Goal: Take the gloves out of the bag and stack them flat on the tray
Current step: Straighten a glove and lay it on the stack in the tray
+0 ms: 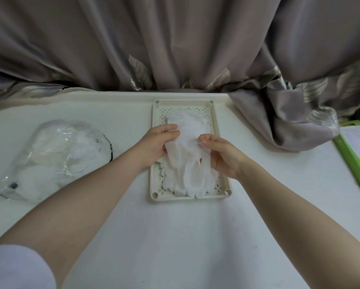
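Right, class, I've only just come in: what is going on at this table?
A person is laying white gloves on a cream perforated tray in the middle of a white table. Both hands are on the top glove: the left hand holds its left edge, the right hand pinches its right side. More gloves lie under it on the tray. To the left, a clear plastic bag with white gloves inside lies on the table, so the job is not finished.

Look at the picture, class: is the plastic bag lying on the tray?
No, the plastic bag lies on the table, left of the tray, apart from it.
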